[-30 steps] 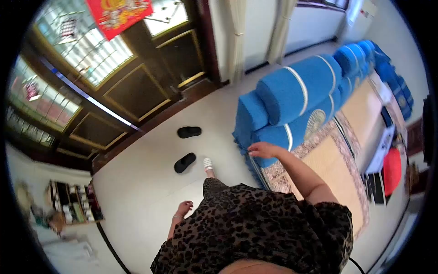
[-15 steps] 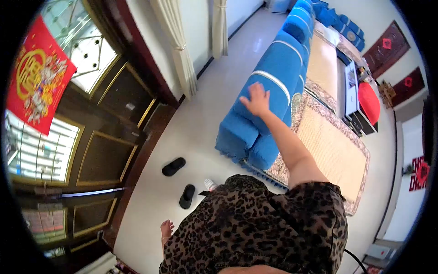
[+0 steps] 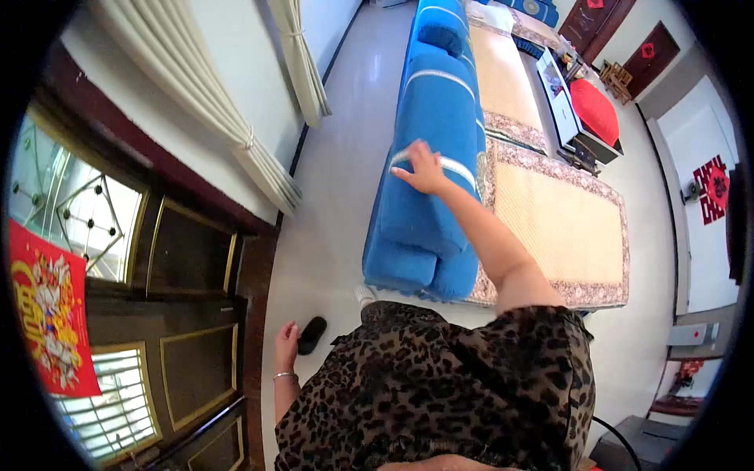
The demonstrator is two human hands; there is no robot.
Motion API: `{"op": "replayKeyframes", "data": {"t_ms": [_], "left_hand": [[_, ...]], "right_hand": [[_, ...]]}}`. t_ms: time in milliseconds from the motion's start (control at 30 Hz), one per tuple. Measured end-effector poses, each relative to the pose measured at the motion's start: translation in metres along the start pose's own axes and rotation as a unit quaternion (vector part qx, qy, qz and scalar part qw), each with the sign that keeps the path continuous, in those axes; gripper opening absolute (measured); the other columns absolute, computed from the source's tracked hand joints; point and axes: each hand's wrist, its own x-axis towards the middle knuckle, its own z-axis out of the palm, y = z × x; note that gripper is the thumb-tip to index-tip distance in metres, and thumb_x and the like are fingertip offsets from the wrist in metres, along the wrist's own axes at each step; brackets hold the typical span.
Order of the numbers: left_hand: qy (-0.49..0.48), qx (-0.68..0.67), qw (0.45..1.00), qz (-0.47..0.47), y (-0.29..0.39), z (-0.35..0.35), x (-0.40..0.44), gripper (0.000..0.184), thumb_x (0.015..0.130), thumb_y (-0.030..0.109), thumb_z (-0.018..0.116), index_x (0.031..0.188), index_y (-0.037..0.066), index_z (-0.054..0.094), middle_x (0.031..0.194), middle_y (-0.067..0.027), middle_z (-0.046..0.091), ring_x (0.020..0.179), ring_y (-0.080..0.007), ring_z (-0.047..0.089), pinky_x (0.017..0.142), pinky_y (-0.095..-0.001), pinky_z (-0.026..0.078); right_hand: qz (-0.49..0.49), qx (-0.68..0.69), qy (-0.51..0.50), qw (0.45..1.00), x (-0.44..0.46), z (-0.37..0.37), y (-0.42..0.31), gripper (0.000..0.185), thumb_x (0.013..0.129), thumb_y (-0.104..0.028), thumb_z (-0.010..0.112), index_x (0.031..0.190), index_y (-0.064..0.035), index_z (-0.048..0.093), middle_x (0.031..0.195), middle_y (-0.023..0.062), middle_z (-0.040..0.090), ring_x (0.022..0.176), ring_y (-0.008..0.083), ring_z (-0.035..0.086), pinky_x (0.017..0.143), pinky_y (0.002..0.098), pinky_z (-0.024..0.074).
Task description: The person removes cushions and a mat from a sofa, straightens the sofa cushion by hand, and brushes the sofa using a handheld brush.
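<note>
My right hand [image 3: 424,167] is over the back of the blue sofa [image 3: 436,118], at the white trim band, with its fingers apart and nothing held. Whether the palm touches the cover cannot be told. Low on the left, my left hand [image 3: 287,345] hangs beside my body with a bracelet on the wrist; its fingers are loosely bent and nothing shows in them. A black slipper [image 3: 312,335] lies on the floor just right of that hand. The sofa seat carries a beige mat [image 3: 550,216] with a floral border.
Dark double doors [image 3: 196,373] with a red hanging [image 3: 51,314] stand at the left. Cream curtains [image 3: 204,102] line the wall. Beyond the sofa is a low table [image 3: 561,110] with a red cover [image 3: 594,110]. Pale floor [image 3: 338,157] runs behind the sofa.
The view has turned right and moved along the sofa. My right hand has gone from the sofa's near corner to the top of its back. One slipper has left view.
</note>
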Motion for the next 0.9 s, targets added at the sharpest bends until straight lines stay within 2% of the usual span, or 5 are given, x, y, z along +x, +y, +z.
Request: {"op": "replayKeyframes", "data": {"t_ms": [67, 133, 267, 833, 900], "left_hand": [[-0.047, 0.025, 0.997, 0.058, 0.036, -0.009, 0.004, 0.038, 0.092, 0.022, 0.06, 0.12, -0.003, 0.058, 0.098, -0.009, 0.065, 0.087, -0.0163, 0.062, 0.08, -0.0304, 0.049], [-0.081, 0.043, 0.993, 0.071, 0.062, -0.012, 0.034, 0.037, 0.091, 0.022, 0.061, 0.119, -0.003, 0.059, 0.096, -0.0087, 0.065, 0.086, -0.0162, 0.062, 0.08, -0.0296, 0.049], [-0.054, 0.079, 0.994, 0.055, 0.085, -0.016, 0.063, 0.036, 0.091, 0.021, 0.06, 0.118, -0.003, 0.059, 0.096, -0.0091, 0.065, 0.085, -0.0167, 0.062, 0.079, -0.0296, 0.05], [-0.251, 0.214, 0.941, 0.069, 0.176, 0.028, 0.155, 0.04, 0.092, 0.028, 0.06, 0.12, 0.0, 0.059, 0.104, -0.012, 0.067, 0.093, -0.021, 0.063, 0.084, -0.0335, 0.049], [-0.26, 0.217, 0.937, 0.084, 0.184, 0.032, 0.17, 0.038, 0.091, 0.028, 0.061, 0.116, 0.0, 0.062, 0.101, -0.0117, 0.068, 0.091, -0.0215, 0.063, 0.083, -0.0334, 0.049]], "right_hand": [[-0.153, 0.382, -0.214, 0.886, 0.011, -0.079, 0.014, 0.077, 0.093, -0.056, 0.044, 0.146, -0.0027, 0.027, 0.153, 0.019, 0.022, 0.143, 0.031, 0.019, 0.116, 0.0447, 0.0163], [-0.168, 0.468, 0.014, 0.868, 0.017, -0.114, 0.016, 0.069, 0.096, -0.051, 0.044, 0.144, -0.0027, 0.034, 0.15, 0.0191, 0.031, 0.14, 0.0317, 0.028, 0.115, 0.0448, 0.0183], [0.142, -0.092, 0.174, 0.97, 0.077, -0.077, 0.014, 0.074, 0.092, -0.049, 0.046, 0.148, -0.0053, 0.025, 0.154, 0.0174, 0.023, 0.144, 0.0304, 0.017, 0.115, 0.0525, 0.0125], [0.064, 0.018, 0.049, 0.997, 0.113, -0.053, 0.052, 0.084, 0.083, -0.059, 0.057, 0.146, -0.0097, 0.032, 0.154, 0.0114, 0.025, 0.144, 0.0269, 0.018, 0.116, 0.0494, 0.0137], [0.07, 0.313, -0.025, 0.947, 0.123, -0.103, 0.087, 0.087, 0.081, -0.06, 0.06, 0.143, -0.0047, 0.036, 0.148, 0.0194, 0.034, 0.14, 0.0331, 0.027, 0.114, 0.0469, 0.0198]]}}
